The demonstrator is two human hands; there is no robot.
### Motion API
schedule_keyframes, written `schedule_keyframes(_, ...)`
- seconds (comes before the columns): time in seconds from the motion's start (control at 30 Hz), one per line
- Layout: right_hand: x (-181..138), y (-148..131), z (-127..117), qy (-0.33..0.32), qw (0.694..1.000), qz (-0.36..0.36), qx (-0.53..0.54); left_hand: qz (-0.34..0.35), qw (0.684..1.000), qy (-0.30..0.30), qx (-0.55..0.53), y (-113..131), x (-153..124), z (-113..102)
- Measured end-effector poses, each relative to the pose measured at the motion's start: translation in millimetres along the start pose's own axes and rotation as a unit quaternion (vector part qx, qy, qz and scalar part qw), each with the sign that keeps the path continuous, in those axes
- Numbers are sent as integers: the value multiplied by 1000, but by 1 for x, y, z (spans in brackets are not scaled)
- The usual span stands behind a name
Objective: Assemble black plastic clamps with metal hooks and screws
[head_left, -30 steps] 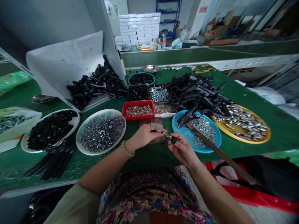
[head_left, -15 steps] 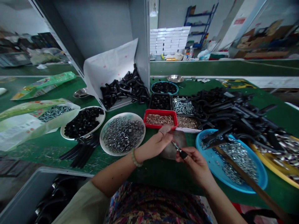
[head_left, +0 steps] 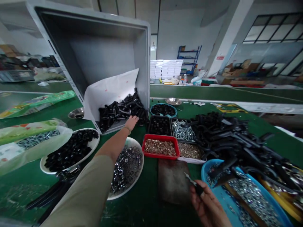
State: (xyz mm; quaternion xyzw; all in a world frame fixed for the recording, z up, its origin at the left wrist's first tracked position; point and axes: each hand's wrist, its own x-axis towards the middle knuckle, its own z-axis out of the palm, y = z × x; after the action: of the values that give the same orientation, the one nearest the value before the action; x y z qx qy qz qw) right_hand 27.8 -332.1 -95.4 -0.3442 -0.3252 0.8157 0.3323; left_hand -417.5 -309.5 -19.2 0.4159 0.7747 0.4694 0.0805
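My left hand (head_left: 132, 122) is stretched out to the grey crate, with its fingers apart at the edge of a heap of black plastic parts (head_left: 120, 108). Nothing shows in its fingers. My right hand (head_left: 205, 197) is closed on a slim metal piece with a black end (head_left: 197, 186); its thin metal tip sticks out to the upper left. That tip is over the right edge of a dark flat metal plate (head_left: 171, 183). Beneath my left forearm, a white bowl (head_left: 141, 168) of metal rings is partly hidden.
The grey crate (head_left: 150, 63) lies on its side. A red tray (head_left: 143, 148) of coppery pins is near the middle, with a tray of screws (head_left: 183, 130) behind. At right are a blue basin (head_left: 222, 197) of small metal parts and piled black handles (head_left: 227, 135).
My left hand has moved from beside my right hand to the black parts in the crate. My right hand still holds the black-ended metal piece, and the view has tilted up.
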Motion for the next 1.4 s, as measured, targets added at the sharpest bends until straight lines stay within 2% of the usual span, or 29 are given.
schedule_keyframes(0.07,1,-6,-1,13,999,1,34,3,999,28,-34,-1,2,-6)
schedule_keyframes(0.17,2,-14,5,18,998,-38,39,8,990,84,-114,8,-6,-22)
schedule_keyframes(0.27,4,-18,16,-17,994,-103,-45,4,971,97,-216,30,-31,-32)
schedule_keyframes(0.33,4,-19,22,-54,974,-159,-150,-4,959,62,-277,49,-63,-27)
schedule_keyframes(0.4,2,-20,27,-79,927,-229,-285,-34,940,-8,-339,70,-108,-11)
schedule_keyframes(0.47,-3,-20,31,-96,853,-300,-416,-129,881,-117,-441,87,-158,12)
schedule_keyframes(0.57,-16,-19,35,-124,744,-382,-534,-241,817,-201,-484,106,-220,49)
schedule_keyframes(0.63,-26,-17,36,-132,703,-408,-568,-264,797,-219,-496,114,-245,67)
schedule_keyframes(0.7,-34,-14,36,-131,691,-417,-576,-260,798,-220,-498,121,-257,76)
schedule_keyframes(0.8,-43,-10,30,-121,723,-401,-549,-248,816,-231,-468,128,-262,80)
schedule_keyframes(0.87,-47,-9,23,-123,747,-375,-535,-246,819,-274,-440,128,-264,78)
schedule_keyframes(0.93,-51,-11,14,-164,745,-351,-543,-234,825,-323,-400,124,-265,75)
schedule_keyframes(1.0,-53,-15,7,-226,729,-331,-554,-206,839,-363,-348,120,-268,72)
schedule_keyframes(1.07,-54,-20,2,-266,739,-296,-543,-166,851,-395,-303,116,-273,70)
schedule_keyframes(1.13,-54,-23,0,-276,803,-237,-473,-120,859,-411,-282,115,-278,68)
schedule_keyframes(1.2,-52,-24,1,-270,883,-156,-352,-80,865,-407,-283,117,-285,68)
schedule_keyframes(1.23,-51,-23,2,-267,911,-114,-292,-66,869,-397,-289,117,-288,68)
schedule_keyframes(1.3,-49,-20,4,-269,940,-45,-207,-62,874,-373,-304,119,-294,70)
schedule_keyframes(1.4,-48,-13,9,-259,955,0,-145,-93,873,-342,-336,120,-300,74)
